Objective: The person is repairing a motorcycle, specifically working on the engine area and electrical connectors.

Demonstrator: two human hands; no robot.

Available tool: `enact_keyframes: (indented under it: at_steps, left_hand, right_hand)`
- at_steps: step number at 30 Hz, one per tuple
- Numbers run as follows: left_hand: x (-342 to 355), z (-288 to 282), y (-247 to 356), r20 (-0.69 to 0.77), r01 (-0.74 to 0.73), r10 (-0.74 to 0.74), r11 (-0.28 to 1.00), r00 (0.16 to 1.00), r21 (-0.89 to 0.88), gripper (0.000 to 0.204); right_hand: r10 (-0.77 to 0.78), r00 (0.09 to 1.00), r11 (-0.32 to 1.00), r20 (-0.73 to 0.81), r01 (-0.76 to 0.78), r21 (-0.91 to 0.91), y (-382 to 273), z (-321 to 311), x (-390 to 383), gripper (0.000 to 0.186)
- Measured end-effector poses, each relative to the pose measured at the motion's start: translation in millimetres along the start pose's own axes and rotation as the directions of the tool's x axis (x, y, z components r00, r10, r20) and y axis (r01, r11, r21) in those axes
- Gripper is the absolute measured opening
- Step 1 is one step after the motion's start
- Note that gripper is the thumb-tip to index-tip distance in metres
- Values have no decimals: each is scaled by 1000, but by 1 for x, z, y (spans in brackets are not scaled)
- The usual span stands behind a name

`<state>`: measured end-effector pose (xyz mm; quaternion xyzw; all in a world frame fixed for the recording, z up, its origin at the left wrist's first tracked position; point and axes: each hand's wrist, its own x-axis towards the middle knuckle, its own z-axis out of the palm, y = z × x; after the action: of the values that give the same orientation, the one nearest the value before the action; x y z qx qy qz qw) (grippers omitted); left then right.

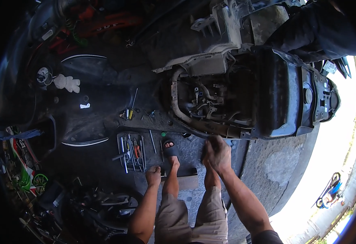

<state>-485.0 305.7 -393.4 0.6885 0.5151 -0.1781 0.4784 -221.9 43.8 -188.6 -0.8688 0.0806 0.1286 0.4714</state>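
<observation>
A scooter (pixel 283 93) with its body covers partly off stretches across the view, its frame tube (pixel 176 99) and engine bay bare. My right hand (pixel 219 153) is closed just below the scooter's lower side edge, fingers curled downward; what it grips, if anything, is hidden. Lower and to the left, my left hand (pixel 153 176) is closed like a fist beside the tool tray (pixel 143 162); nothing I can name shows in it. In that tray lie several metal tools and orange-handled pliers (pixel 137 151).
Screwdrivers (pixel 132 112) lie on the scooter's floorboard. A metal rod (pixel 153 141) rests right of the tray. Upper left, a white plush toy (pixel 67 83) hangs by the ignition. Another motorbike (pixel 117 203) stands lower left. At upper right shows a dark-clothed person's leg (pixel 312 32).
</observation>
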Motion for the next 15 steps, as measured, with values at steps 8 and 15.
enact_keyframes:
  at_steps: [8,15]
  left_hand:
    - [-30,44,88,98,76,-54,969,994,-234,20]
    - [-29,40,95,136,120,-89,963,987,-242,21]
  right_hand:
    - [67,997,904,-34,-75,-420,0,26,135,36]
    - [46,999,866,26,-27,-498,-4,37,141,33]
